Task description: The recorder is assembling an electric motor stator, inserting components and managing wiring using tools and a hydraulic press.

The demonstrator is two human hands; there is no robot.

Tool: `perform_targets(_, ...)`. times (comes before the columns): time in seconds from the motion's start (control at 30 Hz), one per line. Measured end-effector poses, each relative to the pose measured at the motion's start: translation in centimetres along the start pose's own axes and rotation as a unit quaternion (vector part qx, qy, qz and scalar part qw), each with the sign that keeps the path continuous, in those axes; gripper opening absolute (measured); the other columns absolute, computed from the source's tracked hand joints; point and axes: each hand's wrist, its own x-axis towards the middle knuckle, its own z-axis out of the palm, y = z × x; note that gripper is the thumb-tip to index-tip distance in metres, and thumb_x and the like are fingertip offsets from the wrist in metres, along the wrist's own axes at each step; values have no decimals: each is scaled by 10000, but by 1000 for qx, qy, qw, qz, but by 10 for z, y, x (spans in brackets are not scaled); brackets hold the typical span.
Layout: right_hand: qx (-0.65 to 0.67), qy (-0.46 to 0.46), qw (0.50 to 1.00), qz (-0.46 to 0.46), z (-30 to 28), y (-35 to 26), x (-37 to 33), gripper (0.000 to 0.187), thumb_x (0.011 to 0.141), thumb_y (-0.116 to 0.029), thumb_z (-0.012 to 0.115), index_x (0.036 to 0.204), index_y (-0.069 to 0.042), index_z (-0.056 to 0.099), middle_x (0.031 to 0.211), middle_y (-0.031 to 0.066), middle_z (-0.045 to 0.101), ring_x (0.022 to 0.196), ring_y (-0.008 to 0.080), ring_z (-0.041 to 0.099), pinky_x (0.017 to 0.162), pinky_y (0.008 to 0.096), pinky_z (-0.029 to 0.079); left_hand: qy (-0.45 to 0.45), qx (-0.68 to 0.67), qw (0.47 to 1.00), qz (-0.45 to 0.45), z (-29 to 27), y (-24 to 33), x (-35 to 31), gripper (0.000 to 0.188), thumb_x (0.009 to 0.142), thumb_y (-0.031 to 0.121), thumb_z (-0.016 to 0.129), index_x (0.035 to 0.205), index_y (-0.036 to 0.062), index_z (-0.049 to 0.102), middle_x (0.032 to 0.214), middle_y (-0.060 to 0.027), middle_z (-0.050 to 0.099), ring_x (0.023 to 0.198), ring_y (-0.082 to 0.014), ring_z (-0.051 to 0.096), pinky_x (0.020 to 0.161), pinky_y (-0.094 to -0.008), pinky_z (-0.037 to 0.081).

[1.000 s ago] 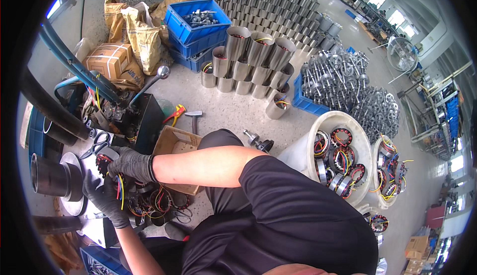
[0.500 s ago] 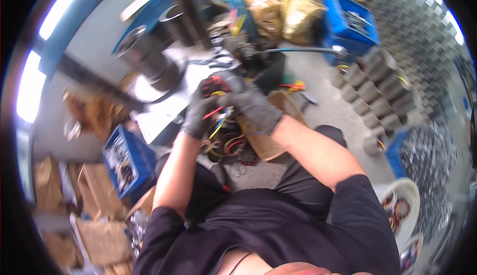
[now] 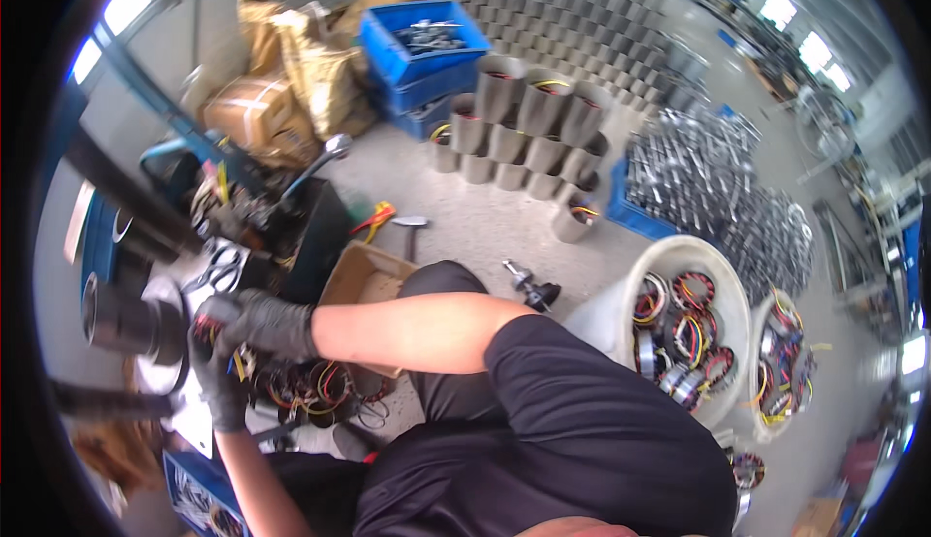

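Observation:
Both my hands wear dark grey gloves and come together at the left, beside a metal machine. Between them is a small motor stator with red and dark windings, mostly covered by fingers. My left hand wraps it from the near side. My right hand closes over it from the right, its fingers meeting the left ones. A yellow lead hangs below the grip. Just beyond lies a pair of scissors on a white surface. Under my hands, several wound stators with coloured leads lie in a heap.
A dark steel cylinder stands left of my hands. An open cardboard box, a hammer and a rotor shaft lie ahead. Grey metal sleeves stand stacked beyond. A white bucket of stators is at the right, near blue bins.
The view has swung right, so my hands and the machine now appear further left and the bucket shows fully. Both hands still hold the stator.

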Motion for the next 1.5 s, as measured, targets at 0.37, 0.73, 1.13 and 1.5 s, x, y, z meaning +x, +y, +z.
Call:
perform_targets(0.37,-30,47,996,-70,-3,12,17,378,746,-71,829,1101,-86,701,961,42,719,914,175,657,850,361,533,76,-223,964,-126,29,21,-1,551,976,200,636,1484,120,437,1369,-129,562,1212,-250,604,986,-446,550)
perform_targets(0.73,258,95,961,22,-13,-15,21,237,919,-349,679,917,-113,655,770,77,678,616,223,671,537,392,582,-44,351,915,193,27,72,-30,648,1001,298,643,1525,17,384,1505,-205,449,1377,-329,473,1162,-460,355)
perform_targets(1.13,153,39,987,7,-7,-1,14,154,893,-253,672,970,-121,687,774,71,667,597,202,639,519,355,525,-71,304,937,155,33,90,-36,611,948,247,706,1466,15,482,1542,-221,425,1422,-366,449,1178,-454,354)
perform_targets(1.5,244,11,962,122,2,-27,-8,225,902,-329,659,877,-107,680,776,79,707,651,225,675,609,396,565,-101,241,950,168,22,78,-29,459,880,173,751,1283,29,585,1481,-183,445,1344,-316,485,1122,-422,405)
